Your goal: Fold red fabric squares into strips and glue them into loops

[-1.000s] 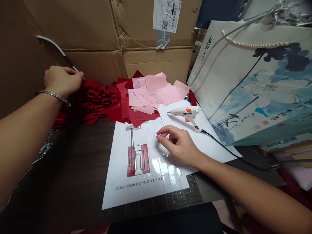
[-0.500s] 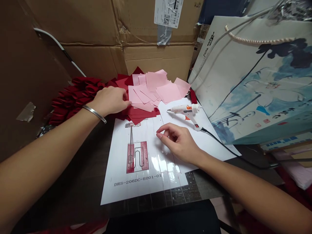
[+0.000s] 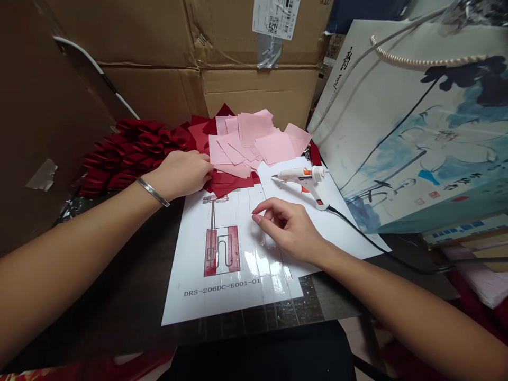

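Observation:
My left hand [image 3: 182, 173], a silver bangle on its wrist, rests on the edge of the dark red paper squares [image 3: 230, 182], fingertips pinched at the stack under the pink paper squares [image 3: 254, 140]. What the fingers grip is hidden by the hand. My right hand [image 3: 286, 228] lies on the taped white template sheet [image 3: 222, 275], fingers loosely curled, holding nothing. A white glue gun [image 3: 302, 176] lies on the sheet just beyond my right hand. Folded dark red paper pieces [image 3: 130, 153] are heaped to the left of my left hand.
Brown cardboard boxes [image 3: 166, 58] wall in the back and left. A large painted paper gift bag [image 3: 416, 127] leans at the right. The glue gun's black cord [image 3: 373, 243] runs right across the dark table [image 3: 119, 286].
My left hand came from the far left of the folded red heap to the red and pink squares, then drew slightly toward me. My right hand barely shifted.

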Demonstrator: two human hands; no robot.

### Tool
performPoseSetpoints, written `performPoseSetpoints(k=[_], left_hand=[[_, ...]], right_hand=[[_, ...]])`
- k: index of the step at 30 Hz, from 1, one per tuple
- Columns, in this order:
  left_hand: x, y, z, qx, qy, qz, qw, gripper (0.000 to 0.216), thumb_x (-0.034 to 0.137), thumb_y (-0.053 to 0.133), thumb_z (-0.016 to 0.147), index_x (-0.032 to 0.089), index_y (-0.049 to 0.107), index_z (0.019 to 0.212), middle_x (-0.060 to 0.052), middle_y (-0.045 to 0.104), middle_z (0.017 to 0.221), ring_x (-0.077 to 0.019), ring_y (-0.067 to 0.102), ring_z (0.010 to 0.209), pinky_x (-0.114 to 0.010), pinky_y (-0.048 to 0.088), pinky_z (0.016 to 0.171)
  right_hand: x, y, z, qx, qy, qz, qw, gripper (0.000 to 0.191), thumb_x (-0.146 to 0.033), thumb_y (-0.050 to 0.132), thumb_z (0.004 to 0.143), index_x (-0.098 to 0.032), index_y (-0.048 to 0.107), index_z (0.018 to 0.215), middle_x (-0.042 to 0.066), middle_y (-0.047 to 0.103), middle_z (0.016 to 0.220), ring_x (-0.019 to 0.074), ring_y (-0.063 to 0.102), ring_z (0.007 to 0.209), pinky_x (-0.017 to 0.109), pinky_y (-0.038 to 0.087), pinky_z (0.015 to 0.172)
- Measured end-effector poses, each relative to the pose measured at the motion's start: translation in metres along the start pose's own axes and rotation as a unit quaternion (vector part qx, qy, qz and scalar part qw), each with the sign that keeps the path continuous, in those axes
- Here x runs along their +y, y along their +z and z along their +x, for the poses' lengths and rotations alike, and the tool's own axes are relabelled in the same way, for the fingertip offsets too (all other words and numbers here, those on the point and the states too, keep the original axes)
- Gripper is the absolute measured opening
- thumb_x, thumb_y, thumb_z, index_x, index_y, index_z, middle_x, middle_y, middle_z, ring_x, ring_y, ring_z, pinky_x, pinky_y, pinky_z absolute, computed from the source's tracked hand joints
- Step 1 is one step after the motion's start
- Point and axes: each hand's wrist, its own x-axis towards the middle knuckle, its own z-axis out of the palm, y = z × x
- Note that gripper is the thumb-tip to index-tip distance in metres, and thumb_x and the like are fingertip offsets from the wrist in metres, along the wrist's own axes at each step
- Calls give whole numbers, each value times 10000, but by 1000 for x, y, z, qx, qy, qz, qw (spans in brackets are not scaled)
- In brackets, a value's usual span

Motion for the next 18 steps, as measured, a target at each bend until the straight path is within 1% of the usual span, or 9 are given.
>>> performPoseSetpoints(k=[2,5,6,8,10,12,14,16,18], left_hand=[[0,3,-3,34,-10,-7,999,283,233,399,897,156,654,799,-126,666,919,-291,624,902,-347,409,726],[9,2,-10,144,-60,-88,984,233,276,434,899,173,639,857,-120,665,917,-308,614,929,-371,426,738],[16,2,-12,191,-78,-144,968,208,289,455,895,179,632,891,-116,666,932,-303,611,934,-376,435,749],[33,3,-18,263,-92,-290,915,176,291,471,900,188,612,923,-100,669,958,-266,615,904,-378,453,786],[55,7,-24,289,-78,-446,843,136,303,503,900,198,586,928,-76,667,970,-218,619,840,-340,476,742],[76,11,-29,282,-62,-594,751,128,336,519,907,213,555,916,-49,649,926,-172,609,725,-293,487,638],[90,16,-33,222,-39,-694,684,138,365,552,901,228,534,900,-14,614,817,-139,579,608,-265,485,560],[97,21,-34,172,-36,-745,644,162,387,578,893,235,522,889,13,563,711,-127,552,551,-251,484,521],[99,26,-35,153,-46,-766,622,185,408,590,893,236,521,890,31,523,656,-113,520,511,-235,465,484]], right_hand=[[1,0,0,4,0,3,1000,139,-327,578,905,-205,644,919,-47,536,624,94,441,528,273,362,540],[3,0,0,40,23,19,999,171,-359,592,898,-207,633,966,-26,580,719,87,427,511,271,352,514],[4,0,1,58,33,26,997,198,-369,601,892,-212,621,1012,-7,616,818,79,424,505,271,357,507],[7,-1,2,91,46,40,994,325,-394,629,873,-235,571,1150,49,623,1123,64,437,505,280,399,515],[9,-2,4,105,52,56,991,523,-426,664,845,-276,470,1307,101,486,1397,61,473,530,304,462,554],[12,-3,7,99,59,80,990,729,-448,700,811,-318,334,1427,127,379,1494,71,507,553,320,493,564],[15,-3,9,79,70,117,988,826,-437,717,799,-334,248,1471,131,440,1436,79,518,550,310,481,525],[18,-3,12,60,70,156,983,721,-410,716,803,-289,354,1414,102,578,1252,88,521,551,291,453,496],[20,-2,14,57,58,183,980,465,-403,703,814,-236,546,1218,59,648,1035,107,532,588,279,440,497]])
